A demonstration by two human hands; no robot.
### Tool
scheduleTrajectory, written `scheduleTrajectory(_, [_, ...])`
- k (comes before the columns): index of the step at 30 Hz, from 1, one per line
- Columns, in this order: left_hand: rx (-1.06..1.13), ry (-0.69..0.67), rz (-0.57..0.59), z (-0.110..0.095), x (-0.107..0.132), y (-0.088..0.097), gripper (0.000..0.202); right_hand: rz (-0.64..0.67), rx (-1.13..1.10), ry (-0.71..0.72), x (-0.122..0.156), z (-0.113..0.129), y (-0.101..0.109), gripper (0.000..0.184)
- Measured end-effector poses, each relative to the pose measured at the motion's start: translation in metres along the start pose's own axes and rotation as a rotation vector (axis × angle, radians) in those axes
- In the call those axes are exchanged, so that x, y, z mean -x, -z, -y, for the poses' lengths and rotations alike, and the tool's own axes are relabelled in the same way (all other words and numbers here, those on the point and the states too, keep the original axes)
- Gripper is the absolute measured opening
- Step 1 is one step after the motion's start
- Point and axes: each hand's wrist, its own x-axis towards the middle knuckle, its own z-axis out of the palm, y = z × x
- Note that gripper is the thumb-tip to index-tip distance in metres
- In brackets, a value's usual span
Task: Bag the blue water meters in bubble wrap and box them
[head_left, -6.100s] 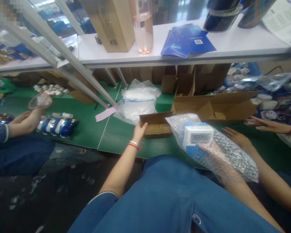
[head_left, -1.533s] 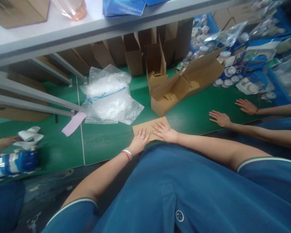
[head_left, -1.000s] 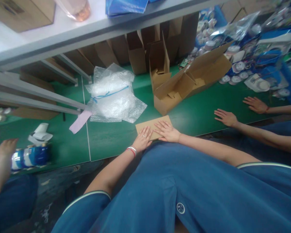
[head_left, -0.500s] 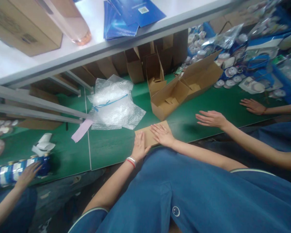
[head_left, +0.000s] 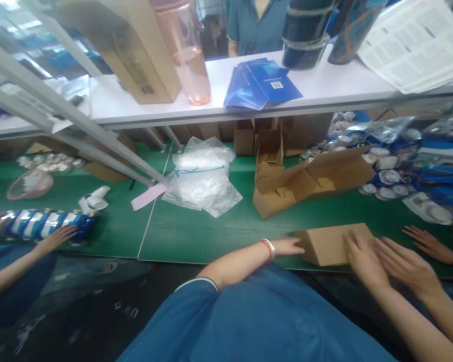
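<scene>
Both hands (head_left: 289, 246) (head_left: 364, 261) on closed carton (head_left: 334, 244) (table's (head_left: 211, 234) near edge).

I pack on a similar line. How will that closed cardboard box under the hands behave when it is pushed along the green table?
The closed cardboard box looks stiff and flat-bottomed, so it will probably slide rather than tip. The left hand moves its end with fingertips, suggesting lightness. The right hand rests on top.

Bubble wrap (head_left: 204, 178) lies on the green table (head_left: 196, 231). Right of the wrap: an open carton (head_left: 305, 183). Left of it: a pink slip (head_left: 149, 195). Above it, on the shelf (head_left: 324, 93): pink bottle (head_left: 184, 55), blue booklets (head_left: 262, 83).
</scene>
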Motion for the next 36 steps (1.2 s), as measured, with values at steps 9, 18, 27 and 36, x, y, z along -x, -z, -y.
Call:
scheduleTrajectory(9, [-0.323, 0.172, -0.582, 0.084, 0.117, 0.078, 0.032, 0.317, -0.346, 0.306, -0.015, 0.121, -0.123, 0.047])
scheduleTrajectory(18, [-0.118, 0.644, -1.064, 0.192, 0.319, 0.094, 0.036, 0.556, -0.234, 0.701, -0.089, 0.288, -0.305, 0.047])
scheduleTrajectory(27, [0.024, 0.627, -0.944, 0.221, 0.387, 0.092, 0.032, 0.504, -0.031, 0.647, -0.15, 0.404, -0.428, 0.053])
scheduleTrajectory(36, [0.053, 0.66, -0.974, 0.257, 0.436, 0.121, 0.035, 0.491, 0.066, 0.55, -0.141, 0.433, -0.42, 0.038])
